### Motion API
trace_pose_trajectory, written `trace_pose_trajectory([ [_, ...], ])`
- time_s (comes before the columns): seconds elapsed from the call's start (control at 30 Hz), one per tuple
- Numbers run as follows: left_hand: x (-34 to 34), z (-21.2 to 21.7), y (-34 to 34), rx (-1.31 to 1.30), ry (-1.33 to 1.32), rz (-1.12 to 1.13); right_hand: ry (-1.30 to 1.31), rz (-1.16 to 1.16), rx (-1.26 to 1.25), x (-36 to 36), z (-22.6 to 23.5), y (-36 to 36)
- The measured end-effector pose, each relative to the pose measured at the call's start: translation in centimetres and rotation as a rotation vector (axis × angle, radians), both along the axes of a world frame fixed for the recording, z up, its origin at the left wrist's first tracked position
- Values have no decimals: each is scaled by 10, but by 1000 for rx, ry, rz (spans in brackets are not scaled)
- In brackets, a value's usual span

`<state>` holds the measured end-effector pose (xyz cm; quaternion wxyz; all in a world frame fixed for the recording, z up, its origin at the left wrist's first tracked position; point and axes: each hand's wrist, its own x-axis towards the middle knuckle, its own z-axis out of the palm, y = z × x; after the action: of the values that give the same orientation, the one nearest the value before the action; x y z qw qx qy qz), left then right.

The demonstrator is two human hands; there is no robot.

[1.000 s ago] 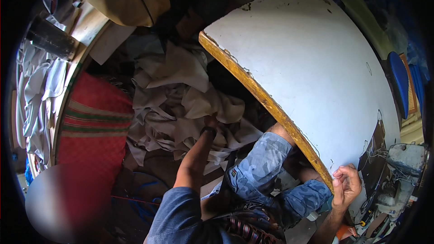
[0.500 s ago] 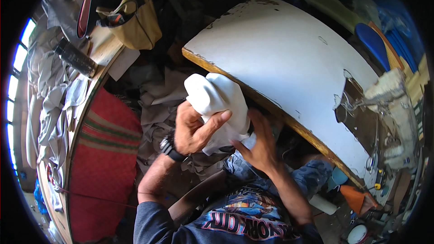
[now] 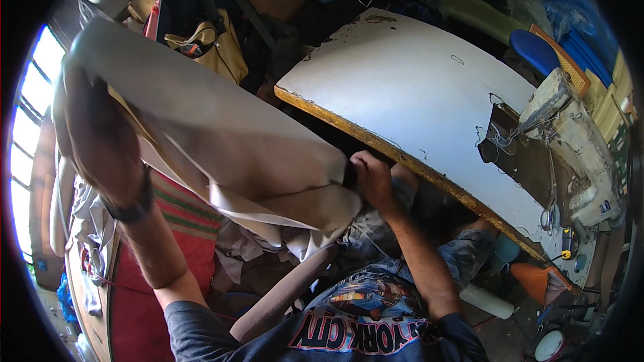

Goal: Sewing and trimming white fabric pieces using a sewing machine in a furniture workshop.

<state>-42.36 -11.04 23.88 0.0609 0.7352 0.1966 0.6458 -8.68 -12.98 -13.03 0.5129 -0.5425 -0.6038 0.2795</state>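
Observation:
A wide sheet of beige, leather-like material (image 3: 235,121) stretches in folds across my lap area, from the upper left to the middle. My left hand (image 3: 107,147), wearing a dark wristwatch, is raised at the far left and grips the sheet's upper end; its fingers are shadowed and partly blurred. My right hand (image 3: 373,177) is closed in a fist beside the sheet's lower right end, close to the table's near edge. A dark strip shows between that fist and the sheet, and what the fingers hold is hidden.
A white-topped table (image 3: 402,74) with a worn wooden edge stands ahead and right. On it are a dusty sewing machine (image 3: 580,154) and scissors (image 3: 550,218). A red striped cloth (image 3: 164,261) hangs at left, near fabric scraps (image 3: 238,245). A tan bag (image 3: 225,53) is behind.
The pale bundle held at the middle has opened out into a long sheet. My left hand has swung up and far left with it; my right hand has closed, staying near the table edge.

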Motion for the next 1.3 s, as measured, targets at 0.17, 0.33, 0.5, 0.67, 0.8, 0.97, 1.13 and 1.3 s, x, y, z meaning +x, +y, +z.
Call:
trace_pose_trajectory([
  [0.17,-51,7,45,457,615,953,650,202,-73,10,73,-26],
  [0.33,-4,5,19,334,509,556,-25,388,-99,12,100,-25],
  [0.5,26,19,9,41,324,331,29,118,234,-58,80,-35],
  [0.67,18,40,20,466,564,386,-153,137,245,-67,-10,9],
  [0.8,28,47,47,-6,84,94,403,332,-60,-25,-22,10],
  [0.97,10,23,46,-286,359,84,415,175,155,53,190,-86],
  [1.13,186,-63,-24,-53,335,-591,-4,282,198,63,257,-104],
  [1.3,187,-64,-46,-733,990,-682,-7,276,279,82,220,-124],
])
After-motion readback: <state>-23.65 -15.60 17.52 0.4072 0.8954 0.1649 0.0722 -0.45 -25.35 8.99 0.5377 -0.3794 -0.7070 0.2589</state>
